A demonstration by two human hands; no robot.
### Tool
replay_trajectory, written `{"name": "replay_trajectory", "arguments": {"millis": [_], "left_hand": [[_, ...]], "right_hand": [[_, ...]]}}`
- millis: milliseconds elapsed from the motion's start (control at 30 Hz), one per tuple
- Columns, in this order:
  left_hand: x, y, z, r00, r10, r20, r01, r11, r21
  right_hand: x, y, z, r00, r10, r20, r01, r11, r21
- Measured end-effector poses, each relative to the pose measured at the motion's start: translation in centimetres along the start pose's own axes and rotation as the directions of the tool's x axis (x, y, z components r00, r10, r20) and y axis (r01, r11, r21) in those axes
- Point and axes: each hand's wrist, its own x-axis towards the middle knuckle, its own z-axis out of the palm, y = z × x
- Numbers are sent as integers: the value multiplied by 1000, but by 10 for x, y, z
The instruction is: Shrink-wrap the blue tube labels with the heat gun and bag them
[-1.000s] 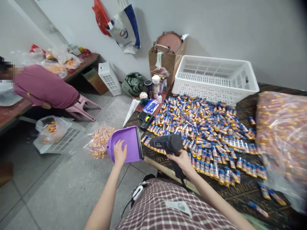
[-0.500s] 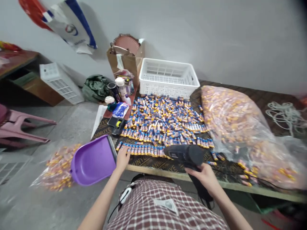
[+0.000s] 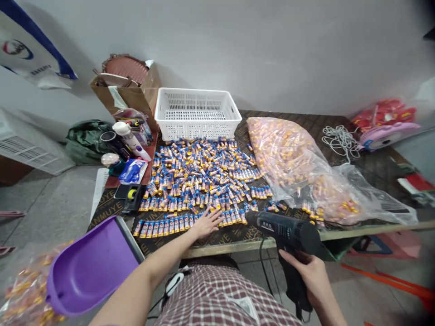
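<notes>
My right hand [image 3: 307, 271] is wrapped round the handle of a black heat gun [image 3: 285, 228], its nozzle turned left toward the front row of small bottles. Fingers spread, my left hand [image 3: 206, 223] rests on that front row of small blue-capped bottles [image 3: 170, 225], which have yellow bottoms and printed labels. Some bottles are hidden under the hand. Behind the row lies a heap of the same bottles [image 3: 200, 167], some upright in lines and many tipped over. Past the gun's nozzle a few more lie loose near the table's front edge.
A white plastic crate [image 3: 197, 129] stands behind the heap. To the right lies a large clear bag of bottles [image 3: 285, 154]. A purple dustpan [image 3: 95, 267] juts out at the left front, beside a tape dispenser [image 3: 132, 199]. The gun's cord [image 3: 263, 267] hangs below the edge.
My left hand has moved right along the front row, its fingers now spread. The heat gun has shifted right in my right hand relative to the bottles. The view has turned right.
</notes>
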Motion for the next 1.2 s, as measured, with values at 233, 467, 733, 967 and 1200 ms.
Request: {"name": "replay_trajectory", "arguments": {"millis": [233,467,733,967,1200], "left_hand": [[33,-87,-66,772,-573,-276,592,806,-19],[20,-76,-74,577,-731,-364,756,647,-102],[-6,-15,-35,442,-799,-408,798,558,-228],[48,59,-4,981,-157,-111,151,987,-54],[105,25,12,996,45,81,-44,999,-12]], "right_hand": [[14,7,-13,999,-26,48,27,999,-23],[26,5,3,960,-92,263,115,991,-74],[35,13,17,926,-148,346,172,984,-39],[54,16,-67,985,-103,-136,96,994,-51],[59,16,-119,930,-9,-368,-2,1000,-30]]}}
